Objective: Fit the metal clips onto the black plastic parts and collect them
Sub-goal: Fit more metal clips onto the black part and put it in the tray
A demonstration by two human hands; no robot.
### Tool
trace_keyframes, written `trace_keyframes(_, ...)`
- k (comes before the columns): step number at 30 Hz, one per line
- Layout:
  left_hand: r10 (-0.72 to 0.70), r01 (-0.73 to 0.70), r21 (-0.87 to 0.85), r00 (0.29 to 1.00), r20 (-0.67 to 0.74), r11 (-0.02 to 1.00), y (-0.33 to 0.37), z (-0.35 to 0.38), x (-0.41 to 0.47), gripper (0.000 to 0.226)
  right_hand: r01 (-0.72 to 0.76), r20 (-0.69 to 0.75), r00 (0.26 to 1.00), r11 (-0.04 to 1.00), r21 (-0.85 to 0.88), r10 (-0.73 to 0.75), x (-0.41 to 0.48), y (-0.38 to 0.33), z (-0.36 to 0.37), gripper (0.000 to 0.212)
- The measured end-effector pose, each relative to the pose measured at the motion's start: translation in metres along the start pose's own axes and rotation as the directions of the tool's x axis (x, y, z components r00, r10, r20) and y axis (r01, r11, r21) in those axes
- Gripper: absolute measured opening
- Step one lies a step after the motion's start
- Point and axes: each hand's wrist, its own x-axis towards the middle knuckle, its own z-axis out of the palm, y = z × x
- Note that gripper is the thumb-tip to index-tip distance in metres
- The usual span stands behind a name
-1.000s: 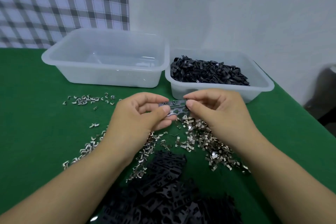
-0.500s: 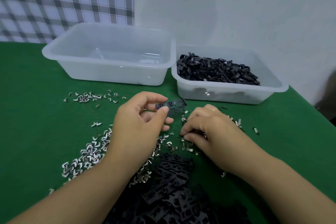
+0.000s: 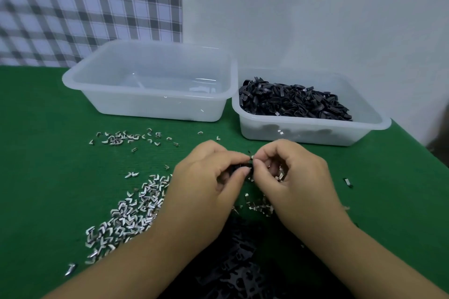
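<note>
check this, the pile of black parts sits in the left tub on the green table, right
No, the pile of black parts sits in the right tub on the green table; the head view shows the left tub without any.

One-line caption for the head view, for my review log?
Left hand and right hand pinch a black plastic part and a metal clip together over the green table.
</note>
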Motion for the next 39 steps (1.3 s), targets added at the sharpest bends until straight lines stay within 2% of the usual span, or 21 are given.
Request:
trace_keyframes(4, -0.007, 0.007, 0.005, 1.000, -0.002, 1.000, -0.001, 0.000, 0.000, 0.020, 0.046, 0.035, 0.998, 0.998, -0.039, -0.045, 0.000, -0.002, 0.001, 0.009)
trace_keyframes(10, -0.039, 0.039, -0.028, 0.999, 0.010, 0.999, -0.001, -0.001, 0.001, 0.021, 0.043, 0.058, 0.997, 0.990, 0.137, -0.052, -0.001, -0.001, -0.001, 0.013)
trace_keyframes(14, -0.092, 0.090, -0.064, 0.995, -0.025, 0.994, -0.004, 0.000, 0.002, 0.019, 0.083, 0.072, 0.993, 0.983, 0.165, -0.096, -0.001, -0.002, -0.001, 0.017)
trace_keyframes(18, -0.203, 0.196, -0.133, 0.979, -0.037, 0.972, -0.010, 0.000, 0.005, 0.019, 0.232, -0.022, 0.973, 0.972, 0.044, -0.231, 0.001, 0.002, -0.004, 0.017)
trace_keyframes(22, -0.271, 0.273, -0.250, 0.962, 0.041, 0.929, -0.011, 0.000, 0.004, 0.012, 0.371, -0.013, 0.928, 0.928, -0.030, -0.371, 0.004, 0.010, -0.005, 0.018)
trace_keyframes(26, -0.298, 0.318, -0.350, 0.948, 0.111, 0.881, -0.009, -0.002, 0.003, 0.017, 0.424, -0.003, 0.905, 0.904, -0.053, -0.425, 0.004, 0.011, -0.004, 0.009)
trace_keyframes(32, -0.333, 0.396, -0.462, 0.918, 0.215, 0.794, -0.007, -0.003, 0.006, 0.011, 0.386, -0.028, 0.921, 0.920, -0.070, -0.388, 0.004, 0.011, -0.006, 0.004)
trace_keyframes(36, -0.402, 0.466, -0.571, 0.883, 0.244, 0.676, -0.006, -0.004, 0.007, 0.024, 0.246, -0.178, 0.952, 0.968, -0.043, -0.249, 0.004, 0.013, -0.010, 0.005)
trace_keyframes(39, -0.419, 0.481, -0.594, 0.872, 0.252, 0.644, -0.005, -0.003, 0.008, 0.030, 0.216, -0.198, 0.954, 0.975, -0.056, -0.223, 0.003, 0.012, -0.009, 0.005)
